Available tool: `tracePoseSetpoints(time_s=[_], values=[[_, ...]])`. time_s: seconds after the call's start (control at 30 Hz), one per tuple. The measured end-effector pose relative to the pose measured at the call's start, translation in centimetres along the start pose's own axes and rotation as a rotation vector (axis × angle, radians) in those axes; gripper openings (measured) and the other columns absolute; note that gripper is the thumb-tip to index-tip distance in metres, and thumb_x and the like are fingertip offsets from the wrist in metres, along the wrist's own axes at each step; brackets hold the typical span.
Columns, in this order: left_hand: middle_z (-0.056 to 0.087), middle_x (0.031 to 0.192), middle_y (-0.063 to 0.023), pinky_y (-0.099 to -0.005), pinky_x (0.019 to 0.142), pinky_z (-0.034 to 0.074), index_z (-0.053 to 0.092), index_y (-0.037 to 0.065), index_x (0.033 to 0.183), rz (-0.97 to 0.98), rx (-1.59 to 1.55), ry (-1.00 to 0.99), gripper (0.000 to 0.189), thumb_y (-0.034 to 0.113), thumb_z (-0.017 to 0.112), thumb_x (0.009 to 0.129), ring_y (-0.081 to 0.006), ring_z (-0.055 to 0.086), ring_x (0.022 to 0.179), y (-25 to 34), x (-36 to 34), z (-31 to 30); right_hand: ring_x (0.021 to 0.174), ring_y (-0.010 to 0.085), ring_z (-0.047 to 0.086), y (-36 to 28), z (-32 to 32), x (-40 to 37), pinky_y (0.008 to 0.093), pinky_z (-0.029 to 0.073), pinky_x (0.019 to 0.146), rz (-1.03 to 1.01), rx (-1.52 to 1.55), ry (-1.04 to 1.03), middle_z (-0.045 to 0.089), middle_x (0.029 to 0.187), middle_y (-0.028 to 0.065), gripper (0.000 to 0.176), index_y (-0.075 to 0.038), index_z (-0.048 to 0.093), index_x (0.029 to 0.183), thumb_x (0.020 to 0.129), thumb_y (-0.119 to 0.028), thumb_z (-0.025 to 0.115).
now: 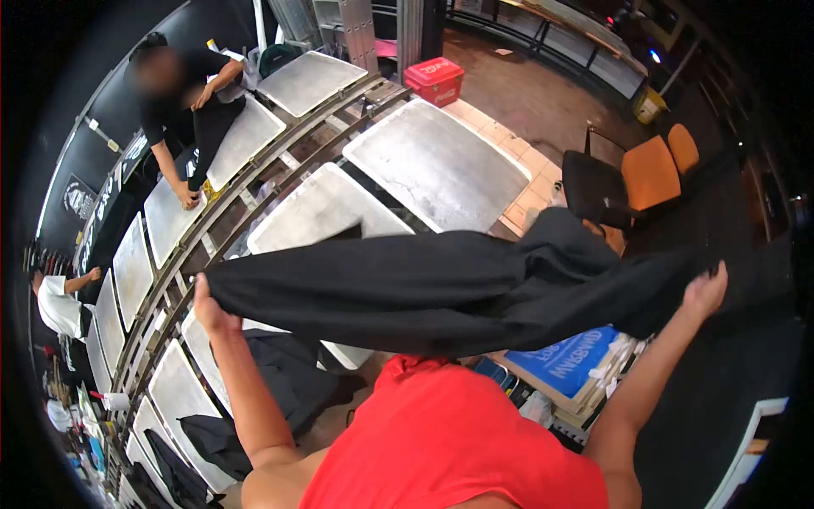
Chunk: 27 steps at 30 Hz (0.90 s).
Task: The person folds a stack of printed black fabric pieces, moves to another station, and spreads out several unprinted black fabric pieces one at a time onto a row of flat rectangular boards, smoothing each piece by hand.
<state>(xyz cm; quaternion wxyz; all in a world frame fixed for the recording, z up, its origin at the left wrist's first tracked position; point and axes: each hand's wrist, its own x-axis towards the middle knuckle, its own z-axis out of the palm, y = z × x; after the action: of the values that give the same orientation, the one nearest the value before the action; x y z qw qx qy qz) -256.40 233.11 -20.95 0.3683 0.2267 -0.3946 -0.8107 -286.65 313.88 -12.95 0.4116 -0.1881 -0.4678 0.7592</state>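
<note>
You held one black cloth [441, 293] spread in the air above two grey tables [322, 212].
Your left hand [208, 307] was closed on its left end, your right hand [704, 293] pinched its right end; two hands, one cloth, pulled taut.

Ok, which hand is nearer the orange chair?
Right. The right hand grips one end of the black garment just below the orange chair; the left hand holds the other end, far across from it.
</note>
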Motion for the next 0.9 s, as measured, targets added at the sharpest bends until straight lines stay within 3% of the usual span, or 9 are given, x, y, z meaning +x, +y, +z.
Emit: tracePoseSetpoints(time_s=[0.13, 0.33, 0.47, 0.53, 0.67, 0.73, 0.8, 0.87, 0.9], values=[[0.066, 0.100, -0.0165, -0.0440, 0.085, 0.053, 0.059, -0.001, 0.105, 0.217, -0.043, -0.038, 0.032, 0.026, 0.043, 0.100, -0.0311, 0.066, 0.089, 0.7, 2.0, 3.0, 0.079, 0.0119, 0.053, 7.1, 17.2, -7.9, 0.0277, 0.043, 0.068, -0.044, -0.034, -0.493, 0.056, 0.087, 0.0015, 0.010, -0.007, 0.061, 0.091, 0.090, -0.017, 0.061], [0.065, 0.104, -0.0168, -0.0441, 0.087, 0.051, 0.057, -0.001, 0.112, 0.458, -0.071, 0.030, 0.032, 0.025, 0.043, 0.100, -0.0311, 0.064, 0.093, 2.0, 3.7, 6.1, 0.060, 0.0055, 0.043, 16.2, 35.9, -14.1, 0.0227, 0.037, 0.053, -0.081, 0.102, -0.714, 0.052, 0.073, -0.0045, 0.017, -0.010, 0.055, 0.075, 0.091, -0.015, 0.061], [0.061, 0.107, -0.0170, -0.0425, 0.089, 0.051, 0.048, 0.001, 0.122, 0.547, 0.152, 0.070, 0.032, 0.023, 0.045, 0.100, -0.0303, 0.063, 0.097, -0.1, 3.5, 10.5, 0.064, 0.0092, 0.052, 19.8, 38.3, -23.1, 0.0248, 0.045, 0.059, -0.070, -0.520, -1.381, 0.058, 0.076, -0.0020, 0.012, -0.006, 0.062, 0.085, 0.090, -0.017, 0.063], [0.059, 0.107, -0.0138, -0.0396, 0.089, 0.051, 0.049, 0.002, 0.122, 0.511, 0.186, 0.048, 0.029, 0.019, 0.049, 0.098, -0.0273, 0.061, 0.097, -2.7, 3.6, 13.7, 0.072, 0.0101, 0.059, 21.5, 38.7, -27.7, 0.0247, 0.050, 0.069, 0.415, -0.511, -1.687, 0.063, 0.083, 0.0008, 0.019, -0.004, 0.065, 0.098, 0.086, -0.018, 0.068], [0.050, 0.099, -0.0041, -0.0237, 0.072, 0.041, 0.047, 0.007, 0.100, 0.253, 0.106, -0.450, 0.017, 0.013, 0.060, 0.092, -0.0112, 0.048, 0.081, -7.8, 3.2, 23.2, 0.082, 0.0178, 0.065, 23.5, 37.6, -34.5, 0.0296, 0.052, 0.077, 0.034, -0.582, -2.372, 0.067, 0.103, 0.0137, 0.050, -0.002, 0.063, 0.112, 0.073, -0.028, 0.082], [0.049, 0.099, -0.0043, -0.0241, 0.071, 0.039, 0.045, 0.008, 0.101, 0.196, -0.067, -0.577, 0.019, 0.012, 0.060, 0.091, -0.0115, 0.047, 0.084, -7.9, 2.9, 27.6, 0.081, 0.0215, 0.065, 24.3, 35.2, -38.2, 0.0322, 0.052, 0.075, 0.074, -0.091, -2.620, 0.069, 0.092, 0.0156, 0.055, -0.001, 0.065, 0.109, 0.070, -0.035, 0.084], [0.053, 0.100, -0.0078, -0.0255, 0.071, 0.045, 0.048, 0.006, 0.114, 0.540, -0.101, -0.161, 0.026, 0.018, 0.058, 0.094, -0.0128, 0.053, 0.082, -6.0, 3.1, 30.9, 0.079, 0.0234, 0.065, 31.6, 30.7, -38.9, 0.0364, 0.051, 0.071, 0.199, -0.112, -3.170, 0.068, 0.081, 0.0175, 0.054, 0.002, 0.067, 0.102, 0.074, -0.043, 0.080], [0.065, 0.099, -0.0102, -0.0393, 0.087, 0.052, 0.050, 0.002, 0.123, 0.695, -0.231, 0.197, 0.032, 0.025, 0.040, 0.102, -0.0223, 0.064, 0.092, -3.5, 4.8, 31.4, 0.075, 0.0212, 0.063, 27.0, 34.6, -37.2, 0.0384, 0.049, 0.066, 0.669, -0.394, -3.170, 0.066, 0.077, 0.0178, 0.057, 0.004, 0.066, 0.093, 0.077, -0.050, 0.074], [0.065, 0.108, -0.0126, -0.0447, 0.093, 0.051, 0.049, 0.003, 0.125, 0.699, -0.203, -0.034, 0.031, 0.022, 0.041, 0.101, -0.0254, 0.064, 0.099, -2.5, 5.8, 28.7, 0.073, 0.0197, 0.061, 28.4, 37.0, -36.0, 0.0374, 0.048, 0.064, 0.375, -0.661, -3.261, 0.065, 0.074, 0.0156, 0.053, 0.003, 0.066, 0.090, 0.081, -0.049, 0.070]])
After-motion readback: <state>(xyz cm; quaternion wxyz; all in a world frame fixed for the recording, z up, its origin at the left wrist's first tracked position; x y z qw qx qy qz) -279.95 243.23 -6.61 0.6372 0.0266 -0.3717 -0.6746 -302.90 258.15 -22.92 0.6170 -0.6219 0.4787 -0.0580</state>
